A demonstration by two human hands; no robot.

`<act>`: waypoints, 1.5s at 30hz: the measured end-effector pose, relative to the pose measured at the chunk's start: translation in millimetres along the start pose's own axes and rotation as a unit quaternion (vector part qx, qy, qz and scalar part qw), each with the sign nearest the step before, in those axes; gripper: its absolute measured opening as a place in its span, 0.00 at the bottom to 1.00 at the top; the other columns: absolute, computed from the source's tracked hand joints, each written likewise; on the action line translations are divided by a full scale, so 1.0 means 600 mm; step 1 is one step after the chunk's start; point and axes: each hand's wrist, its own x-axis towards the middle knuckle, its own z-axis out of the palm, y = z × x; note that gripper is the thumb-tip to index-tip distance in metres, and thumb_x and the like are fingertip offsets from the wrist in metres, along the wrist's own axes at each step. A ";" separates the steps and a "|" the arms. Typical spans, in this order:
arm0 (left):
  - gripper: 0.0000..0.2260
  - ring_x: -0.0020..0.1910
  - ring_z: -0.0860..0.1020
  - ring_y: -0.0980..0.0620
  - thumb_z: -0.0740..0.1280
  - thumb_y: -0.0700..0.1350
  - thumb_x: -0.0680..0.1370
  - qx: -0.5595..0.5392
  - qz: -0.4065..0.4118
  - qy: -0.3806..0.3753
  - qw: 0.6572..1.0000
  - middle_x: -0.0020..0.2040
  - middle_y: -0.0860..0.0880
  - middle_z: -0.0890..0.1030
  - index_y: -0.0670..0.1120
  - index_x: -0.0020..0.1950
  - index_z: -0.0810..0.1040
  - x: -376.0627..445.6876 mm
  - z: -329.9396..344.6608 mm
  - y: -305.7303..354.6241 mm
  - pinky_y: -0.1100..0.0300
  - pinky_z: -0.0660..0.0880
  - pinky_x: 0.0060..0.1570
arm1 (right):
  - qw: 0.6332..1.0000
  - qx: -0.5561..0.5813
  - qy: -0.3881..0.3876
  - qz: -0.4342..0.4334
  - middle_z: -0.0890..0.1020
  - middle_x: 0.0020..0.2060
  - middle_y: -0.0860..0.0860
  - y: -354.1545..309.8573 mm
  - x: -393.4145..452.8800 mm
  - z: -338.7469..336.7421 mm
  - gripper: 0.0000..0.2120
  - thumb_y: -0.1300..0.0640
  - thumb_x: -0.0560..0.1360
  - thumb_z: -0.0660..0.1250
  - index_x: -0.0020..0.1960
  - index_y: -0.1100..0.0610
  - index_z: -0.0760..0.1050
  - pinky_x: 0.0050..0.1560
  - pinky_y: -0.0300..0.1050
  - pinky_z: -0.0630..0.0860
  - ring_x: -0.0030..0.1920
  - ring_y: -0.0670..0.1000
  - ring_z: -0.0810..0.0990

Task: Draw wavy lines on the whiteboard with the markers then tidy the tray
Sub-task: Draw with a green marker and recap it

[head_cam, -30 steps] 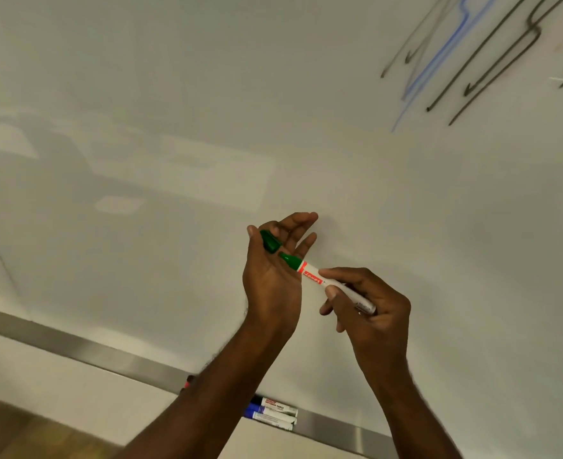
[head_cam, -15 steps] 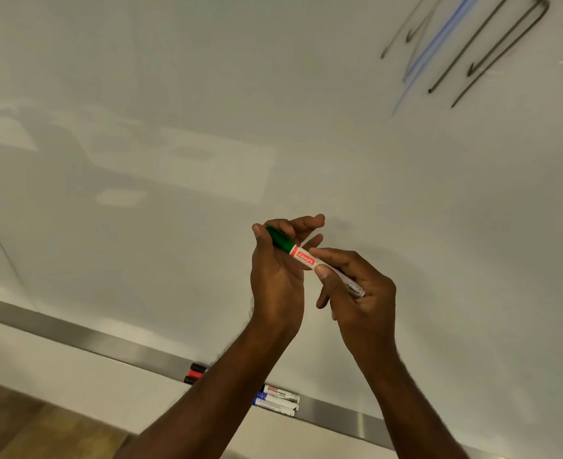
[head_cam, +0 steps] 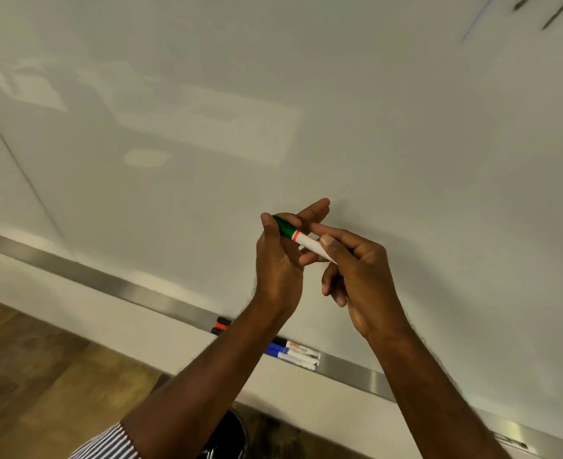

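Head view: both hands hold the green marker (head_cam: 298,237) in front of the whiteboard (head_cam: 406,144); left hand (head_cam: 278,260) pinches its green cap, right hand (head_cam: 356,270) grips the white barrel; other markers (head_cam: 293,352) lie in the tray (head_cam: 124,288) below.
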 end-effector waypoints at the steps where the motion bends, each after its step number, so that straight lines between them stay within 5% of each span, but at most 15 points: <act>1: 0.26 0.66 0.77 0.38 0.44 0.56 0.85 0.016 0.001 0.009 1.000 0.64 0.37 0.80 0.38 0.54 0.72 -0.006 -0.015 -0.001 0.44 0.73 0.67 | 1.000 -0.011 -0.015 0.004 0.87 0.41 0.51 0.013 0.000 0.006 0.09 0.55 0.82 0.64 0.59 0.51 0.81 0.22 0.37 0.71 0.25 0.49 0.78; 7: 0.19 0.55 0.83 0.37 0.56 0.48 0.85 0.165 -0.075 0.082 0.980 0.54 0.36 0.84 0.33 0.56 0.78 -0.076 -0.167 -0.039 0.46 0.81 0.54 | 0.982 -0.175 -0.066 0.011 0.85 0.36 0.44 0.159 -0.005 0.033 0.04 0.53 0.77 0.73 0.51 0.51 0.84 0.36 0.34 0.75 0.35 0.42 0.81; 13: 0.06 0.39 0.82 0.41 0.68 0.40 0.80 0.260 -0.286 0.087 0.918 0.43 0.36 0.85 0.40 0.51 0.85 -0.165 -0.342 -0.084 0.51 0.84 0.40 | 0.951 -0.263 -0.140 0.077 0.86 0.42 0.42 0.321 -0.028 0.067 0.07 0.60 0.73 0.76 0.48 0.50 0.85 0.45 0.36 0.77 0.43 0.41 0.83; 19: 0.06 0.44 0.85 0.46 0.73 0.38 0.77 0.356 -0.344 0.046 0.867 0.46 0.41 0.87 0.40 0.53 0.85 -0.229 -0.472 -0.088 0.52 0.81 0.49 | 0.919 -0.306 -0.233 0.083 0.85 0.47 0.43 0.444 -0.065 0.140 0.10 0.59 0.73 0.76 0.52 0.49 0.82 0.50 0.40 0.80 0.49 0.42 0.83; 24: 0.19 0.52 0.85 0.41 0.79 0.54 0.69 0.419 -0.381 0.014 0.824 0.51 0.45 0.87 0.45 0.54 0.86 -0.246 -0.565 -0.073 0.44 0.79 0.58 | 0.891 -0.325 -0.312 0.052 0.84 0.54 0.44 0.497 -0.071 0.193 0.12 0.56 0.76 0.72 0.59 0.50 0.80 0.56 0.43 0.81 0.55 0.44 0.81; 26: 0.24 0.56 0.84 0.46 0.79 0.56 0.68 0.433 -0.399 0.002 0.808 0.55 0.47 0.86 0.46 0.59 0.84 -0.248 -0.595 -0.070 0.47 0.78 0.61 | 0.886 -0.321 -0.329 0.051 0.83 0.58 0.47 0.509 -0.069 0.212 0.15 0.56 0.77 0.71 0.64 0.52 0.79 0.61 0.45 0.79 0.59 0.46 0.80; 31: 0.41 0.58 0.81 0.60 0.75 0.72 0.61 0.502 -0.398 0.031 0.767 0.58 0.54 0.84 0.50 0.66 0.80 -0.270 -0.641 -0.069 0.54 0.79 0.61 | 0.889 -0.334 -0.311 0.035 0.82 0.61 0.48 0.532 -0.063 0.219 0.16 0.57 0.79 0.69 0.66 0.52 0.78 0.64 0.44 0.75 0.63 0.47 0.78; 35: 0.31 0.56 0.82 0.59 0.72 0.68 0.68 0.531 -0.408 0.015 0.743 0.57 0.54 0.84 0.49 0.63 0.81 -0.284 -0.634 -0.085 0.53 0.79 0.60 | 0.892 -0.338 -0.297 0.037 0.82 0.60 0.46 0.539 -0.070 0.190 0.14 0.56 0.80 0.68 0.66 0.51 0.78 0.63 0.43 0.77 0.62 0.45 0.78; 39: 0.19 0.59 0.78 0.57 0.70 0.55 0.79 0.591 -0.408 -0.092 0.690 0.60 0.55 0.81 0.47 0.66 0.79 -0.263 -0.561 -0.097 0.73 0.72 0.55 | 0.900 -0.344 -0.266 0.030 0.82 0.59 0.44 0.543 -0.079 0.137 0.13 0.55 0.80 0.66 0.64 0.49 0.78 0.62 0.46 0.78 0.61 0.44 0.78; 42: 0.20 0.64 0.77 0.54 0.65 0.59 0.80 0.606 -0.383 -0.185 0.672 0.66 0.52 0.79 0.50 0.68 0.78 -0.245 -0.517 -0.119 0.57 0.74 0.65 | 0.911 -0.341 -0.228 0.033 0.83 0.59 0.44 0.541 -0.087 0.085 0.13 0.56 0.81 0.66 0.63 0.49 0.79 0.64 0.45 0.77 0.61 0.44 0.78; 45: 0.22 0.64 0.76 0.57 0.64 0.62 0.78 0.594 -0.356 -0.222 0.687 0.66 0.54 0.79 0.53 0.68 0.76 -0.223 -0.471 -0.145 0.56 0.74 0.65 | 0.920 -0.344 -0.186 0.035 0.82 0.60 0.44 0.533 -0.093 0.036 0.12 0.56 0.82 0.65 0.63 0.48 0.80 0.66 0.41 0.73 0.62 0.44 0.77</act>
